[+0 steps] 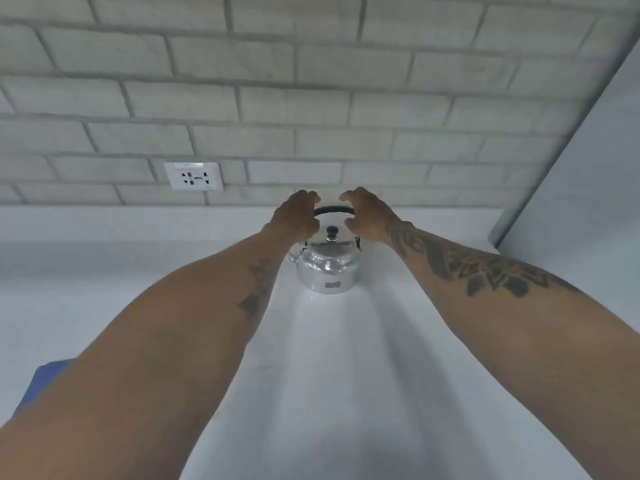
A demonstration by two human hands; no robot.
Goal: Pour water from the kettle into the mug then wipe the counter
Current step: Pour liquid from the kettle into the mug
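A shiny metal kettle (327, 268) with a black lid knob and a black arched handle (334, 210) stands upright on the white counter (329, 375), near the back wall. My left hand (296, 216) hovers at the handle's left end, fingers curled and apart. My right hand (369, 214) is at the handle's right end, fingers spread in a claw shape. Neither hand visibly grips the handle. The spout is partly hidden behind my left wrist. No mug is in view.
A blue cloth (41, 386) lies at the counter's left, partly under my left forearm. A white wall socket (194, 176) sits on the grey brick wall (311, 98). A pale vertical panel (588, 168) closes off the right side.
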